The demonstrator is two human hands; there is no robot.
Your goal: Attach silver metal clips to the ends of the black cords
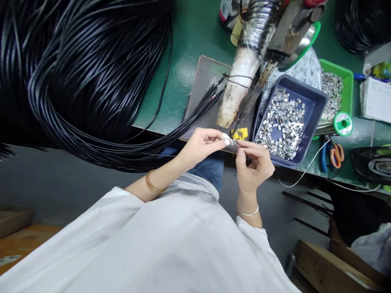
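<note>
My left hand [203, 144] and my right hand [253, 162] meet at the front edge of the bench, fingertips pinched together. Between them is a small silvery metal piece [232, 142], too small to make out fully. White wrapping covers fingertips of the left hand. To the right of my right hand stands a dark blue tray [316, 103] with many small metal shells [282, 122] in it. Just beyond the fingers lies a yellow sponge-like piece [240, 133] on a brown board [204, 77]. A bundle of black cables [146, 144] runs over the board, its ends near a plastic-wrapped white tube [235, 91].
A large heap of black cable [91, 61] fills the left of the green bench [186, 40]. On the right are a green tray [348, 77], a solder spool [342, 123] and orange-and-blue handled pliers [336, 156]. Cardboard boxes [330, 264] stand on the floor.
</note>
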